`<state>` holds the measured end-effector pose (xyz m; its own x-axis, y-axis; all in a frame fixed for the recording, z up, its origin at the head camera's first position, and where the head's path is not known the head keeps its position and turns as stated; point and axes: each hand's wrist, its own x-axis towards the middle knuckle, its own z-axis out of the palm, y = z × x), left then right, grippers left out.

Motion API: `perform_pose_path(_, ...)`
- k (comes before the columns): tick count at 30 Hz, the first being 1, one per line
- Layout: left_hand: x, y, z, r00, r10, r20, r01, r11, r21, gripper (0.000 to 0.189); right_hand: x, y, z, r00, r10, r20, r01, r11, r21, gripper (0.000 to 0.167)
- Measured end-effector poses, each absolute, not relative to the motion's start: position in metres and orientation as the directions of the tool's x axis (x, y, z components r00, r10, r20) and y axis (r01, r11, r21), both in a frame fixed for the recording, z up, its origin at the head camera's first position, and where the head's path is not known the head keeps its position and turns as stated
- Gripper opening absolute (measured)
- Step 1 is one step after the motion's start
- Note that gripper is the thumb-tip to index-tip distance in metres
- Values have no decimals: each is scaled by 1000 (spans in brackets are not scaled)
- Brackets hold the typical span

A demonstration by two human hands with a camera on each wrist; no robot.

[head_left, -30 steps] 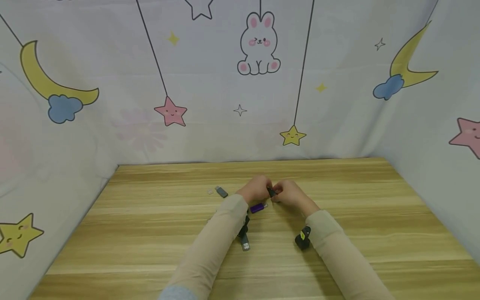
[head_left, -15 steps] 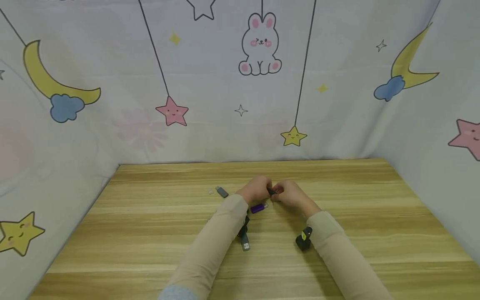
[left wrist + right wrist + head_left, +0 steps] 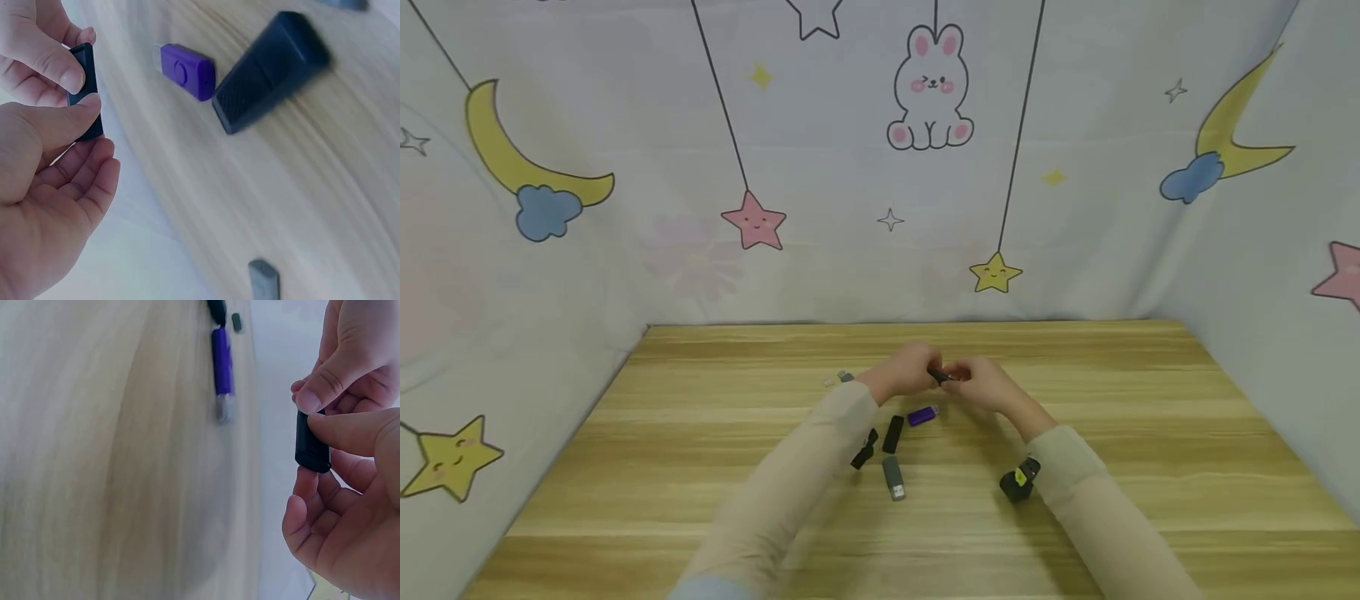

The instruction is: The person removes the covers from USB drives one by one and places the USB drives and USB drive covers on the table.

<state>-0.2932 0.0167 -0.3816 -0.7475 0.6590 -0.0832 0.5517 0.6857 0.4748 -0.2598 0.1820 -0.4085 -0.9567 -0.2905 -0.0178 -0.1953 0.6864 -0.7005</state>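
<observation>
Both hands meet over the far middle of the table around a small black USB flash drive (image 3: 938,376). My left hand (image 3: 912,368) pinches one end of the drive. The other end is between the thumb and fingers of my right hand (image 3: 987,385). In the left wrist view both thumbs lie on the face of the black drive (image 3: 90,81); fingertips hide parts of it. Just below the hands lies a purple USB drive (image 3: 921,416) with a metal plug. Beside it rests a second black stick (image 3: 892,434), and nearer stands out a grey USB drive (image 3: 893,477).
Another grey USB drive (image 3: 846,377) lies at the far left, partly behind the left forearm, next to a small pale piece (image 3: 827,381). Black wrist cameras (image 3: 1019,480) hang by both sleeves. A patterned cloth (image 3: 820,275) walls the wooden table (image 3: 1112,400) behind and at the sides.
Both hands have risen slightly with the black drive. My left forearm has shifted left, uncovering the second black stick and partly covering the far grey drive. The head view has turned slightly left.
</observation>
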Motion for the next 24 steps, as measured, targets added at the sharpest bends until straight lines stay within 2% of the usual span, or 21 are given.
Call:
perform_pose_path(11,-269,-9,-371,-710,703,-49,581,623,524,6,-240,175,-397,-914,-402,58,-319,622,-715,16)
perform_pose_path(18,-251,-21,-373,-722,689,-62,543,620,567,6,-224,169,-392,-887,-459,57,-360,607,-709,15)
perform_pose_path(24,-234,-31,-377,-729,684,-12,536,582,612,6,-211,165,-390,-855,-513,74,-413,587,-697,13)
